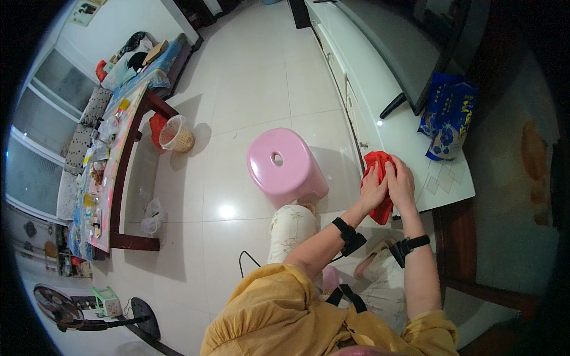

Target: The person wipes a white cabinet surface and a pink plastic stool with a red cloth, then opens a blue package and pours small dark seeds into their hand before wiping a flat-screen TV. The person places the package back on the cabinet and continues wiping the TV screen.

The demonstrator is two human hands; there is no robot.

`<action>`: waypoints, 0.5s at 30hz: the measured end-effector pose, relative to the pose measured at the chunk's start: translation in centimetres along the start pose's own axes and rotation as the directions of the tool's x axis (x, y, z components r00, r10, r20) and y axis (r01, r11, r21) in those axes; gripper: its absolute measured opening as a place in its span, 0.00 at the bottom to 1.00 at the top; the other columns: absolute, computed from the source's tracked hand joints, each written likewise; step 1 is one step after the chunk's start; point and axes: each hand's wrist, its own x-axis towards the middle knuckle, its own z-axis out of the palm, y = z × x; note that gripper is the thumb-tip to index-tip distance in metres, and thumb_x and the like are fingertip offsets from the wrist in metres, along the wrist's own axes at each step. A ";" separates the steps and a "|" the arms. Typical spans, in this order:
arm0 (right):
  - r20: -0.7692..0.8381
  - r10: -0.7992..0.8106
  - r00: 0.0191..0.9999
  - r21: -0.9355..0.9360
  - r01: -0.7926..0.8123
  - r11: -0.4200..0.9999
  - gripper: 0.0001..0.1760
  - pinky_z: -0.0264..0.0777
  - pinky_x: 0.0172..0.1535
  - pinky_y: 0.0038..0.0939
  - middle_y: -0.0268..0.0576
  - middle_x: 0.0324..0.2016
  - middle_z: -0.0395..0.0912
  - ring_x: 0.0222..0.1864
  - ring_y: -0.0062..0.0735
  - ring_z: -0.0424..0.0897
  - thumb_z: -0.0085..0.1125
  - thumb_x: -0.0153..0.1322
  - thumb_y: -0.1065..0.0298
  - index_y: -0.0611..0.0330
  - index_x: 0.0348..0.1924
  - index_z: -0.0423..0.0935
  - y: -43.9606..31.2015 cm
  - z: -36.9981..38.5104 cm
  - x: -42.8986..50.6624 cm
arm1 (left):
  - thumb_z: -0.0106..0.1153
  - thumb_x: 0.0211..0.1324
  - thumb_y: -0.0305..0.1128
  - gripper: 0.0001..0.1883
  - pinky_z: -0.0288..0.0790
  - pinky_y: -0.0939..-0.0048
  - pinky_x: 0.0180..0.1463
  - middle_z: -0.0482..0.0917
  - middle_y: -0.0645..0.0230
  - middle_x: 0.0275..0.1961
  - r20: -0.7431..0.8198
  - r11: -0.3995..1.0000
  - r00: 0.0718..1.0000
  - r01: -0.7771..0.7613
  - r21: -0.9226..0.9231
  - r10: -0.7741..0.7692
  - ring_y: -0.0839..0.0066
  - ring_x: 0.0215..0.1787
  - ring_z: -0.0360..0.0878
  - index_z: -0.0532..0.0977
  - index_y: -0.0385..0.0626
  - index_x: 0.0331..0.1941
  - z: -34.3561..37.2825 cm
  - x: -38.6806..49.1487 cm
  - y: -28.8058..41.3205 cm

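Note:
A bunched red cloth [382,212] lies against the near corner of a white TV cabinet [378,80]. Both hands are on it, side by side. The fingers of my left hand [374,189] lie across the cloth on its left side. My right hand [401,180] grips it from the right, with the thumb close to my left fingers. Part of the cloth hangs down below the hands, and the hands hide its middle. Black straps with small devices circle both forearms. Right of the hands, two blue printed packets [449,118] rest on the cabinet top.
A pink plastic stool [280,167] stands on the tiled floor, left of the cabinet. A television [414,49] is on the cabinet. Further left are a cluttered table [116,178], a wastebasket [178,135] and a plastic bag [152,216]. A fan [58,305] appears at lower left.

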 end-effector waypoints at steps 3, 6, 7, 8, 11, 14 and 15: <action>0.014 0.019 1.000 0.021 -0.019 1.000 0.26 0.67 0.64 0.48 0.57 0.58 0.79 0.60 0.56 0.77 0.47 0.82 0.52 0.65 0.61 0.76 0.0 -0.3 0.0 | 0.51 0.70 0.53 0.41 0.58 0.52 0.77 0.68 0.41 0.71 -0.038 1.000 0.999 0.009 -0.011 -0.009 0.45 0.75 0.64 0.55 0.35 0.76 0.1 -0.8 0.8; 0.019 0.061 0.998 0.067 -0.062 0.996 0.26 0.67 0.65 0.47 0.57 0.58 0.79 0.61 0.56 0.76 0.47 0.82 0.52 0.65 0.62 0.75 -0.2 -0.7 -0.1 | 0.52 0.70 0.52 0.40 0.61 0.52 0.75 0.70 0.41 0.70 -0.066 1.000 0.998 0.020 0.005 -0.020 0.45 0.74 0.67 0.57 0.38 0.76 0.3 -1.2 1.3; 0.013 0.093 0.996 0.092 -0.094 0.991 0.26 0.67 0.65 0.47 0.57 0.58 0.79 0.61 0.56 0.76 0.47 0.82 0.52 0.65 0.62 0.75 -0.2 -0.8 -0.1 | 0.53 0.70 0.52 0.40 0.61 0.52 0.75 0.69 0.41 0.71 -0.081 1.000 0.997 0.017 0.002 -0.017 0.45 0.74 0.67 0.57 0.38 0.76 0.5 -1.2 1.4; 0.020 0.083 0.996 0.080 -0.084 0.993 0.26 0.68 0.65 0.46 0.57 0.58 0.79 0.61 0.56 0.76 0.46 0.82 0.52 0.65 0.62 0.75 -0.3 -0.8 -0.2 | 0.53 0.70 0.52 0.40 0.61 0.52 0.75 0.69 0.41 0.71 -0.091 1.000 0.996 -0.003 0.017 0.004 0.45 0.74 0.67 0.56 0.39 0.76 0.7 -1.2 1.3; 0.020 0.092 0.996 0.072 -0.093 0.993 0.26 0.68 0.65 0.46 0.57 0.59 0.79 0.61 0.56 0.77 0.46 0.82 0.52 0.64 0.63 0.75 -0.4 -0.9 -0.4 | 0.52 0.71 0.52 0.40 0.62 0.52 0.75 0.70 0.41 0.70 -0.145 1.000 0.989 -0.002 0.024 0.005 0.44 0.73 0.67 0.54 0.41 0.77 1.3 -0.3 0.8; 0.020 0.092 0.996 0.085 -0.094 0.992 0.27 0.68 0.66 0.44 0.58 0.59 0.79 0.61 0.55 0.77 0.46 0.82 0.52 0.64 0.63 0.74 -0.1 -1.0 -0.4 | 0.51 0.72 0.50 0.39 0.65 0.52 0.71 0.72 0.44 0.68 -0.119 0.992 0.985 0.125 -0.021 -0.127 0.47 0.70 0.72 0.51 0.44 0.78 1.7 1.7 0.1; 0.015 0.106 0.994 0.085 -0.107 0.991 0.27 0.68 0.65 0.44 0.58 0.59 0.79 0.62 0.56 0.76 0.46 0.82 0.51 0.63 0.64 0.74 0.0 -1.2 -0.5 | 0.53 0.69 0.54 0.49 0.51 0.56 0.81 0.56 0.38 0.78 0.014 0.974 0.984 0.177 -0.141 -0.177 0.45 0.81 0.54 0.43 0.31 0.78 1.2 2.7 -0.3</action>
